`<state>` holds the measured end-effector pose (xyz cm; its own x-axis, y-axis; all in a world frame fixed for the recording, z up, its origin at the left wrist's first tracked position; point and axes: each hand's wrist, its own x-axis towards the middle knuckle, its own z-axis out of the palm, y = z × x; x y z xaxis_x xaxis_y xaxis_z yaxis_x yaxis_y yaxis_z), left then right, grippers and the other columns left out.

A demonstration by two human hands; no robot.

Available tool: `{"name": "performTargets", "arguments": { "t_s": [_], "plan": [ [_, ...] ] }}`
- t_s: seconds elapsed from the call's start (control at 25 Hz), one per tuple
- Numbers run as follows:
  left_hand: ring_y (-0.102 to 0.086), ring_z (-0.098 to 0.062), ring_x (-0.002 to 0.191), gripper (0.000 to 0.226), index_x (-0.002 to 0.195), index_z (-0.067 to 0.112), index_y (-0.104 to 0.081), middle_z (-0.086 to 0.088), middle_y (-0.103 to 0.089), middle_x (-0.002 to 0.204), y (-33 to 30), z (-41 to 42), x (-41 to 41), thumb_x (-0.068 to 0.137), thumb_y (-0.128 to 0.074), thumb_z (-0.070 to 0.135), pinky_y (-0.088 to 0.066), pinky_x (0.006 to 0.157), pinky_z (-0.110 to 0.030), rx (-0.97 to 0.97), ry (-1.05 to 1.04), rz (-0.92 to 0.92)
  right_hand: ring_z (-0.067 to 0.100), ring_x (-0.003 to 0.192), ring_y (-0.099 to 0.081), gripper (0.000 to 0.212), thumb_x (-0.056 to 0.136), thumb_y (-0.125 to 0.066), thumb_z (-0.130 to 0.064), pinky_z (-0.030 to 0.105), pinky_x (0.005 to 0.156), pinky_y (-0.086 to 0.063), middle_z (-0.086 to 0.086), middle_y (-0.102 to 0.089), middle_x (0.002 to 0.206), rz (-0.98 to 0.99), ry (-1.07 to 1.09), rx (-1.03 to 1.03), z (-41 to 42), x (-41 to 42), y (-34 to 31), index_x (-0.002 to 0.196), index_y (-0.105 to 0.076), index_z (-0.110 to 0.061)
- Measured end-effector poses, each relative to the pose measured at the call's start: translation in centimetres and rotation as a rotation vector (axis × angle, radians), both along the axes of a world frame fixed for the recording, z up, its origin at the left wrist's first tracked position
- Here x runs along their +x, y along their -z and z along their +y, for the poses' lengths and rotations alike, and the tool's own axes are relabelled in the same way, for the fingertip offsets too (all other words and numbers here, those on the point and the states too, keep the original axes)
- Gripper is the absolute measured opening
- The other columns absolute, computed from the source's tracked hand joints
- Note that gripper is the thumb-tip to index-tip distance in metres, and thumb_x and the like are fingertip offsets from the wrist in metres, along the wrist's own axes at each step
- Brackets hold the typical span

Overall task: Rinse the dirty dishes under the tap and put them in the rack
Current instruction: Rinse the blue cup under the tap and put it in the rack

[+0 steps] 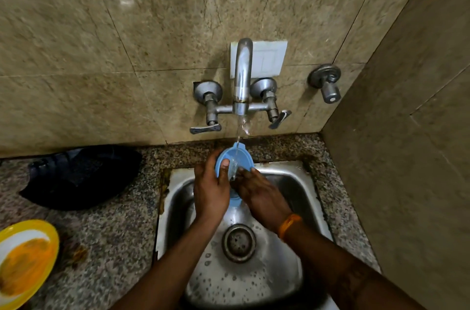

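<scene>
Blue round plastic dish [230,157], held between both hands under tap stream [240,129] over steel sink [292,182]: left hand [211,190] clamps rim w/ thumb, right hand [262,192] rubs inside; prob. light, stiff, wet-slippery, so grip rim.

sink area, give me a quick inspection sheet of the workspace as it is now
surface: speckled granite counter, stained beside the steel sink; sink wet, drain uncovered
job's things: blue dish held under the running tap; yellow plate with orange residue waiting on the counter; rack not in view
clutter: dark cloth on the counter
grippers: left hand has a grip on the dish rim; right hand rubs inside it
cables: nothing seen
surroundings: stone-tiled walls, white switch plate, spare valve
</scene>
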<state>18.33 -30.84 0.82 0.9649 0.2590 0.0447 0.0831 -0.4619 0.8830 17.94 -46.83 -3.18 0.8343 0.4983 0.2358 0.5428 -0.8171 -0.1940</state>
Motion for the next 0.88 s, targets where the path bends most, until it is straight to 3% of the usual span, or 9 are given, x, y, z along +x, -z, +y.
{"name": "performTargets", "arguments": {
  "t_s": [0.08, 0.16, 0.24, 0.4, 0.56, 0.64, 0.72, 0.84, 0.88],
  "plan": [
    [-0.065, -0.023, 0.109, 0.032, 0.124, 0.033, -0.067, -0.002, -0.07, 0.119, -0.8, 0.2, 1.5, 0.1, -0.053, 0.049, -0.051, 0.091, -0.032, -0.048, -0.052, 0.038, 0.023, 0.12, -0.064, 0.041, 0.089, -0.048, -0.009, 0.036, 0.12, -0.036, 0.005, -0.073, 0.121, 0.057, 0.028, 0.158, 2.5, -1.6, -0.9, 0.121, -0.073, -0.017],
    [-0.068, -0.021, 0.108, 0.03, 0.116, 0.029, -0.074, 0.003, -0.075, 0.112, -1.7, 0.8, 2.9, 0.092, -0.068, 0.046, -0.05, 0.089, -0.029, -0.189, -0.133, 0.153, 0.023, 0.099, -0.069, 0.03, 0.089, -0.053, -0.019, 0.031, 0.092, -0.053, 0.002, -0.077, 0.104, 0.136, 0.097, 0.395, 4.8, -3.8, -2.2, 0.109, -0.075, -0.021],
    [-0.068, -0.013, 0.109, 0.039, 0.119, 0.029, -0.072, 0.01, -0.073, 0.113, -2.3, 0.2, 2.7, 0.083, -0.08, 0.041, -0.051, 0.09, -0.025, -0.31, -0.083, 0.161, 0.024, 0.09, -0.072, 0.025, 0.092, -0.051, -0.028, 0.032, 0.074, -0.056, 0.001, -0.077, 0.096, 0.218, 0.254, 0.596, 5.6, -3.7, -3.4, 0.101, -0.074, -0.023],
    [-0.065, 0.002, 0.113, 0.05, 0.133, 0.034, -0.063, 0.017, -0.069, 0.125, -2.3, -1.0, 0.2, 0.085, -0.076, 0.032, -0.052, 0.091, -0.013, -0.386, 0.009, -0.015, 0.017, 0.09, -0.074, 0.02, 0.095, -0.057, -0.023, 0.038, 0.075, -0.059, 0.0, -0.077, 0.099, 0.273, 0.327, 0.802, 6.7, -2.0, -4.6, 0.107, -0.073, -0.018],
    [-0.074, -0.016, 0.101, 0.048, 0.121, 0.031, -0.072, 0.009, -0.078, 0.109, -1.9, 1.9, 2.6, 0.076, -0.065, 0.046, -0.063, 0.086, -0.044, -0.431, -0.044, 0.109, 0.031, 0.109, -0.067, 0.033, 0.096, -0.057, -0.018, 0.04, 0.104, -0.047, 0.013, -0.073, 0.117, -0.173, -0.113, 0.095, 1.1, 0.0, -3.5, 0.124, -0.069, -0.006],
    [-0.076, -0.022, 0.096, 0.043, 0.121, 0.033, -0.072, 0.007, -0.078, 0.106, -2.2, 2.0, 2.8, 0.079, -0.065, 0.042, -0.064, 0.075, -0.054, -0.449, -0.004, 0.174, 0.033, 0.117, -0.064, 0.032, 0.095, -0.052, -0.01, 0.046, 0.115, -0.039, 0.014, -0.071, 0.12, -0.211, -0.136, -0.066, -1.5, 2.1, -3.9, 0.121, -0.07, -0.005],
    [-0.075, -0.021, 0.096, 0.043, 0.116, 0.032, -0.073, 0.007, -0.078, 0.103, -2.6, 1.8, 3.2, 0.078, -0.059, 0.046, -0.063, 0.082, -0.048, -0.38, -0.048, 0.152, 0.029, 0.116, -0.065, 0.029, 0.092, -0.058, -0.015, 0.044, 0.111, -0.045, 0.011, -0.072, 0.117, -0.083, -0.016, 0.028, 1.0, 1.4, -4.4, 0.119, -0.071, -0.011],
    [-0.072, -0.019, 0.1, 0.049, 0.118, 0.037, -0.072, 0.008, -0.078, 0.105, -3.1, 2.3, 3.0, 0.078, -0.052, 0.055, -0.058, 0.091, -0.039, -0.219, -0.05, 0.148, 0.023, 0.111, -0.064, 0.038, 0.089, -0.069, -0.023, 0.032, 0.096, -0.051, 0.006, -0.071, 0.118, 0.175, 0.07, 0.437, 6.0, -2.7, -5.4, 0.126, -0.065, -0.014],
    [-0.072, -0.017, 0.1, 0.049, 0.12, 0.037, -0.071, 0.008, -0.078, 0.106, -3.3, 2.7, 3.1, 0.079, -0.052, 0.055, -0.058, 0.09, -0.037, -0.156, -0.011, 0.146, 0.025, 0.115, -0.062, 0.044, 0.087, -0.068, -0.02, 0.034, 0.1, -0.05, 0.009, -0.069, 0.123, 0.173, 0.018, 0.385, 5.4, -2.9, -5.1, 0.131, -0.062, -0.011]
  ]
}}
